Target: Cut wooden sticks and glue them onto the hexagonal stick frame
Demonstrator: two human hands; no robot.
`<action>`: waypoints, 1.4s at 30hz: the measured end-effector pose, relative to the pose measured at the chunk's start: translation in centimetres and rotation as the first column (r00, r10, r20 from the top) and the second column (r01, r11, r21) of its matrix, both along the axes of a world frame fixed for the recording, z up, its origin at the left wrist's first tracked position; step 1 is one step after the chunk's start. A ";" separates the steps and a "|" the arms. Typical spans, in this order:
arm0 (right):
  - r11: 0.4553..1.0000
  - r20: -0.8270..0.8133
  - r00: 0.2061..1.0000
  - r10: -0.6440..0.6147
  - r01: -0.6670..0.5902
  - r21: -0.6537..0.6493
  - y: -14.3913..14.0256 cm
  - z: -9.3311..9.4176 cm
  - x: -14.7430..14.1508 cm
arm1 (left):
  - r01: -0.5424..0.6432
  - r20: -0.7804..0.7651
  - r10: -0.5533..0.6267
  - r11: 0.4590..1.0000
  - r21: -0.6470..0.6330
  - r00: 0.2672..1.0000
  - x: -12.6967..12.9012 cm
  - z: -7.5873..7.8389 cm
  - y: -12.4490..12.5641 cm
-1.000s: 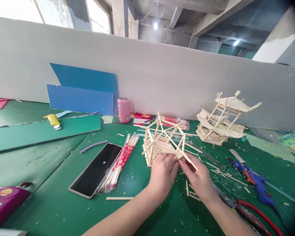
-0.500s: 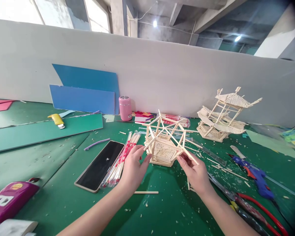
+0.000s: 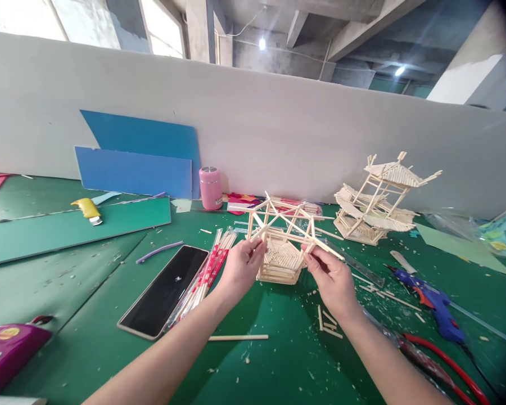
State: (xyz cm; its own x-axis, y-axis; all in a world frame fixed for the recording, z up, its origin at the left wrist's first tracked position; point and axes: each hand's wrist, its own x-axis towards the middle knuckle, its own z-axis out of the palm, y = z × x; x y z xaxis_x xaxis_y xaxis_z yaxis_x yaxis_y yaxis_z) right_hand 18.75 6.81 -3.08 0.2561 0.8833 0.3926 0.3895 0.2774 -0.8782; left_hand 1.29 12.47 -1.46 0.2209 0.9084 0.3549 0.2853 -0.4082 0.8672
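Pale wooden stick frame [image 3: 283,242], hexagonal, open lattice of thin round sticks with a slatted floor, sits on the green bench [image 3: 88,281] mat at centre. Left hand [image 3: 241,269] has its grip pinched on a stick end at the frame's left edge, thumb and forefinger pressed together around it. Right hand [image 3: 331,281] has its grip pinched on a long slanting stick at the frame's right side, other fingers curled. Mat is matte green and littered with wood shavings and short offcuts. One loose stick [image 3: 238,337] lies flat near the left forearm. Glossy black phone [image 3: 165,291] lies left of the frame, with a plastic-wrapped stick bundle [image 3: 206,274] beside it. Finished stick pavilion [image 3: 377,201], tiered roof, stands well apart at right. Blue glue gun [image 3: 432,302] lies near the right hand. Smooth pink can [image 3: 211,188] stands against the grey wall.
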 end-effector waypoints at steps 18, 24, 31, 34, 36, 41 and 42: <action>0.995 0.033 0.994 -0.101 0.102 -0.011 2.1 0.8 0.8 | 0.063 0.100 -0.054 0.994 -0.084 0.994 1.4 0.8 1.5; 0.994 -0.028 0.994 -0.102 0.101 -0.032 2.1 0.5 1.0 | 0.077 0.120 -0.065 0.992 -0.102 0.991 1.5 0.7 1.4; 0.991 -0.105 0.986 -0.132 0.131 -0.022 -1.0 0.7 -0.4 | 0.082 0.135 -0.062 0.985 -0.153 0.989 1.5 0.2 1.1; 0.994 -0.239 0.971 0.007 -0.033 -0.107 -1.8 1.4 -1.9 | 0.088 0.144 -0.064 0.983 -0.163 0.987 1.4 0.0 1.0; 0.981 -0.431 0.900 0.066 -0.138 -0.139 -1.6 1.9 -2.9 | 0.093 0.152 -0.068 0.982 -0.164 0.986 1.3 -0.1 1.0; 0.963 -0.808 0.587 0.051 -0.242 -0.116 -0.3 3.0 -4.8 | 0.106 0.181 -0.077 0.982 -0.156 0.980 1.4 -0.6 0.8; 0.965 -0.845 0.533 0.040 -0.241 -0.106 0.0 3.2 -5.1 | 0.109 0.188 -0.079 0.982 -0.153 0.979 1.4 -0.7 0.8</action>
State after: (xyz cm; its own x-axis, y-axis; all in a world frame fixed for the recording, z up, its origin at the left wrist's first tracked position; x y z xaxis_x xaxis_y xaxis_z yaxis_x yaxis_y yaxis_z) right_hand 13.68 6.77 0.11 0.2418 0.9647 -0.1048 -0.5716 0.0543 -0.8187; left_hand 2.69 13.27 -2.13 0.2540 0.9352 0.2467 0.0848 -0.2757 0.9575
